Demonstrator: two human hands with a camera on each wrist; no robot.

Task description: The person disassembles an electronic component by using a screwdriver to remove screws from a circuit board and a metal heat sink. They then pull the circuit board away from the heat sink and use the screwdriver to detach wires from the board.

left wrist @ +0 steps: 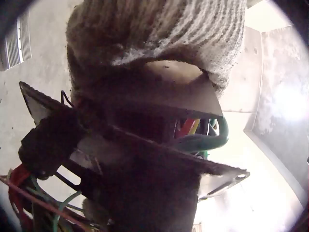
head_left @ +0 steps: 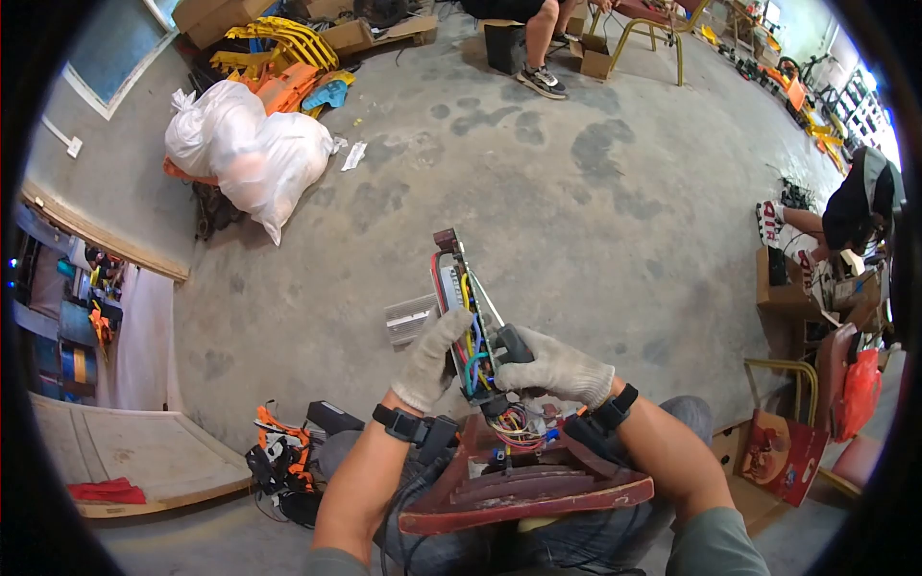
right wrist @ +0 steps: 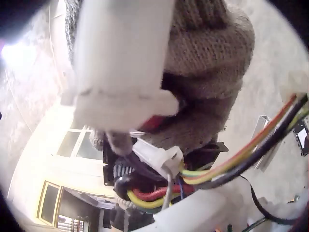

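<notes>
A long narrow electronic assembly (head_left: 448, 286) with a metal frame and red, yellow, blue and green wires is held tilted above a dark red wooden seat (head_left: 538, 501). My gloved left hand (head_left: 432, 360) grips its left side; in the left wrist view the glove (left wrist: 154, 38) curls over a dark metal plate (left wrist: 154, 186). My gloved right hand (head_left: 557, 370) holds a black-handled screwdriver (head_left: 516, 346), its shaft pointing up along the assembly. The tip's contact is unclear. In the right wrist view, white connectors (right wrist: 159, 157) and wires (right wrist: 251, 154) hang near the glove (right wrist: 207, 72).
A finned silver metal piece (head_left: 411, 322) lies beyond my left hand. White bags (head_left: 279, 163) stand at the upper left, orange and black parts (head_left: 288, 451) at the lower left. Cardboard boxes (head_left: 783, 456) and a chair are at the right. Other people sit at the top and right.
</notes>
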